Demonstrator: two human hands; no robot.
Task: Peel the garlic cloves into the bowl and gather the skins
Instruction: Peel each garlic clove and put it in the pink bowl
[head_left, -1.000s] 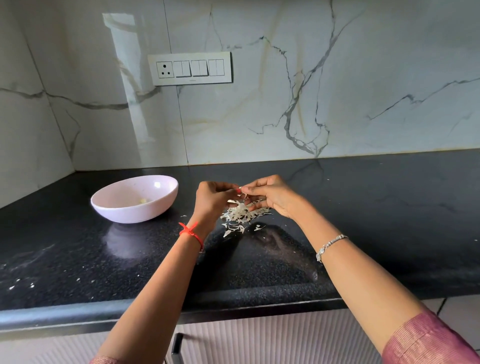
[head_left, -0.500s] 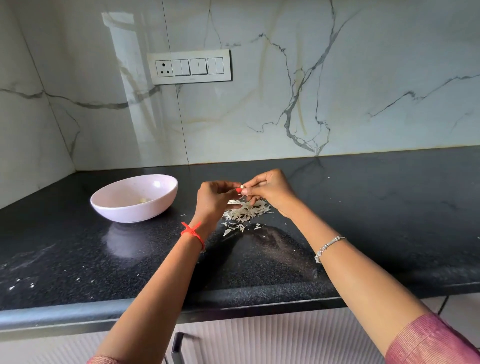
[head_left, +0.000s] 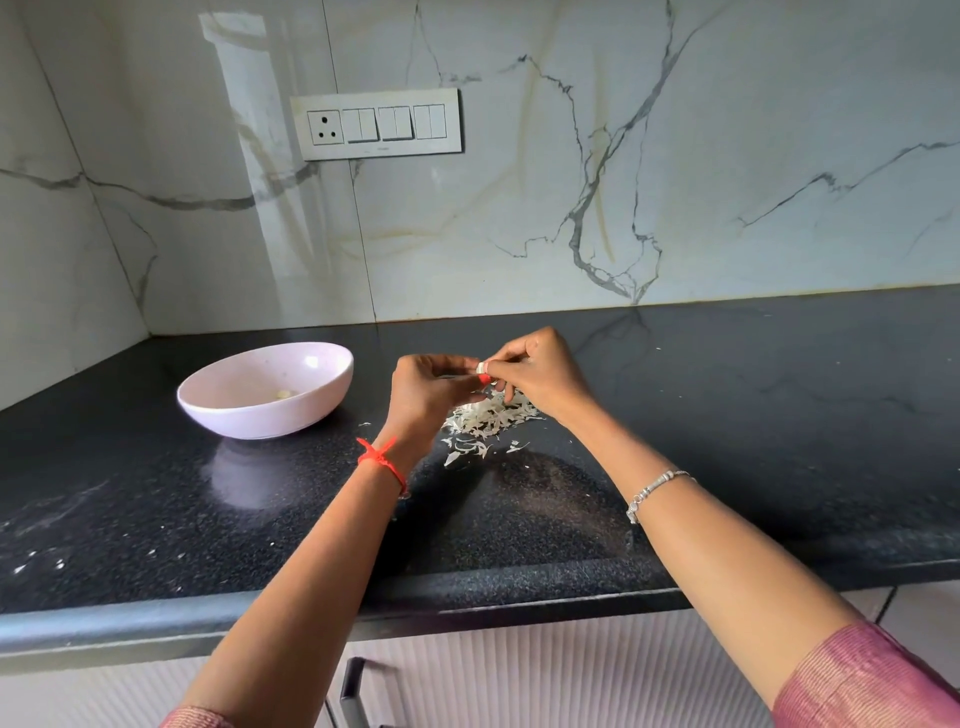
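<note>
A small white garlic clove (head_left: 481, 367) is pinched between the fingertips of my left hand (head_left: 426, 395) and my right hand (head_left: 540, 376), which meet a little above the black counter. Right under them lies a pile of white garlic skins (head_left: 488, 418), with a few loose flakes toward me. A pale pink bowl (head_left: 270, 410) sits on the counter to the left of my hands, and a peeled clove (head_left: 283, 394) lies in its bottom.
The black stone counter (head_left: 727, 415) runs from the left corner to the right, with tiny skin flecks (head_left: 31, 564) near its front left edge. A marble wall with a switch panel (head_left: 376, 124) stands behind. Below the counter edge is a drawer handle (head_left: 350, 691).
Both hands have lifted slightly off the skin pile with the clove between them. The bowl and the pile have not moved.
</note>
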